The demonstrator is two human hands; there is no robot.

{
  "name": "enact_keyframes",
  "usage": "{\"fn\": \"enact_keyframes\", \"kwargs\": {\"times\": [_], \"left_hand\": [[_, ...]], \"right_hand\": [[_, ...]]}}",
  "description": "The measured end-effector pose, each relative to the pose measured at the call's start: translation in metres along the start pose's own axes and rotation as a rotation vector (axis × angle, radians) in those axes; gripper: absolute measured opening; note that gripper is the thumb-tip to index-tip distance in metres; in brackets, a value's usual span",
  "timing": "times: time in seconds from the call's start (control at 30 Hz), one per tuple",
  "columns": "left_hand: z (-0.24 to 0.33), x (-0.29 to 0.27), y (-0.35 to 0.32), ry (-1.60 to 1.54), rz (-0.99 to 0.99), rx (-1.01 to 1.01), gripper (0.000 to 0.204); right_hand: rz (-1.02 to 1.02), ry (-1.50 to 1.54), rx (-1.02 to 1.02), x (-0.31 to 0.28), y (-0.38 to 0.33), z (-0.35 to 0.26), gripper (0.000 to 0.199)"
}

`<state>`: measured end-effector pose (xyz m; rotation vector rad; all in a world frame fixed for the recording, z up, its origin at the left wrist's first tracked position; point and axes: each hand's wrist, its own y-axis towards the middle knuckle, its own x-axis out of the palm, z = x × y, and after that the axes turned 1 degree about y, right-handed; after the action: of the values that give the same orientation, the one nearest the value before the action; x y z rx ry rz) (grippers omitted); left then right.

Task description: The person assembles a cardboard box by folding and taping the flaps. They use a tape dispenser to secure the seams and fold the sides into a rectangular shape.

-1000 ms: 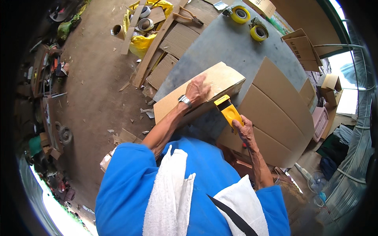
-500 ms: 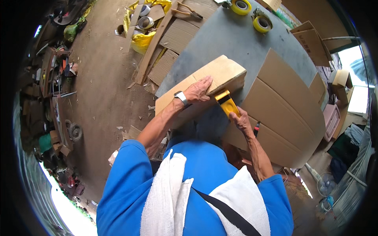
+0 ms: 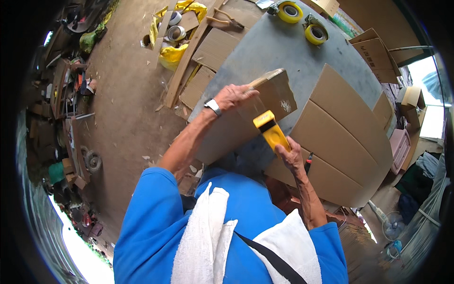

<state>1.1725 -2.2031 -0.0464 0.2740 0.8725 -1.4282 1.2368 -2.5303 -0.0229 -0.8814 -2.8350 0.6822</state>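
Note:
My left hand (image 3: 234,97) grips the upper edge of a brown cardboard box (image 3: 231,130), thumb pointing along that edge. The box is tilted on the grey table (image 3: 260,52), its broad side turned up, with a whitish scuffed patch near its far right corner. In my right hand (image 3: 290,152) is a yellow handheld tool with a black band (image 3: 271,130); its exact kind is unclear. The tool's head is close to the box's broad side; contact cannot be made out. Right of my right hand, a red-and-black handled tool (image 3: 308,163) lies on a flat cardboard sheet (image 3: 340,137).
Two yellow tape rolls in dispensers (image 3: 316,34) stand at the table's far end. Pliers (image 3: 227,21) lie far left of them, near a yellow bag (image 3: 172,57) with white rolls. A wooden plank (image 3: 184,66) and cardboard pieces (image 3: 215,47) border the table's left side.
The box has been tipped so its broad side faces up rather than its narrow side. My left hand has shifted up and left along it; the yellow tool has moved slightly.

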Motion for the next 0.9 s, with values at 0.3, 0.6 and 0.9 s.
{"fn": "enact_keyframes", "kwargs": {"times": [0.3,0.6,0.9], "left_hand": [[-0.053,-0.061,0.024,-0.291,-0.122,-0.141,0.071],[-0.122,-0.099,0.068,-0.355,-0.351,-0.261,0.089],[-0.084,0.053,0.104,-0.387,-0.612,-0.315,0.085]], "right_hand": [[0.020,0.003,0.090,-0.010,-0.010,0.035,0.039],[-0.096,0.082,0.066,0.013,0.043,0.024,0.052],[0.165,0.025,0.161,0.001,-0.040,0.022,0.050]]}}
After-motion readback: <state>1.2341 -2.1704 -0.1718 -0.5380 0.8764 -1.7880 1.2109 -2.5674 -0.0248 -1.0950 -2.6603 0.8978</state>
